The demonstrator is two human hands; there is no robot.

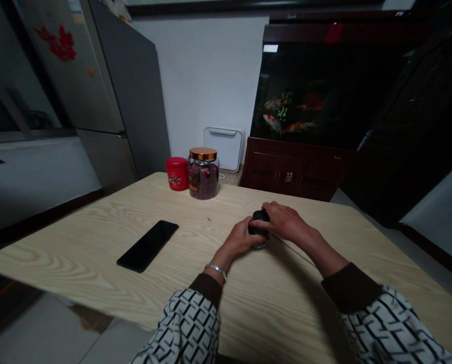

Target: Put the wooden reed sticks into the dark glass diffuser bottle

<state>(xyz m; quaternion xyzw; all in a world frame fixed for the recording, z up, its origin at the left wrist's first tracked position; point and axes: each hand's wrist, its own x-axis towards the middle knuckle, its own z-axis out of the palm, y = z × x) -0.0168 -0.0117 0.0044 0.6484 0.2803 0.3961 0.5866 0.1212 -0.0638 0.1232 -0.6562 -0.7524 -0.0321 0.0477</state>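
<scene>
Head view shows both my hands out over the pale wooden table (pixel 195 263), meeting at a small black round object (pixel 261 216) right of its middle. My left hand (pixel 241 236) grasps it from the near left side, fingers wrapped about it, while my right hand (pixel 286 221) grips it from the right, its fingers curled over the far side. Something shiny shows at the object's lower end, just under my left fingers, though it is too small to make out. A silver bracelet (pixel 216 270) circles my left wrist. Well to the left, a black phone (pixel 149 246) lies flat at a slant. Near the far edge, a red canister (pixel 177 174) stands upright right beside a clear jar (pixel 204 178) with a copper-coloured lid (pixel 203 153). Beyond the table, orange and white fish (pixel 272 123) show in a dark tank (pixel 347 96).
</scene>
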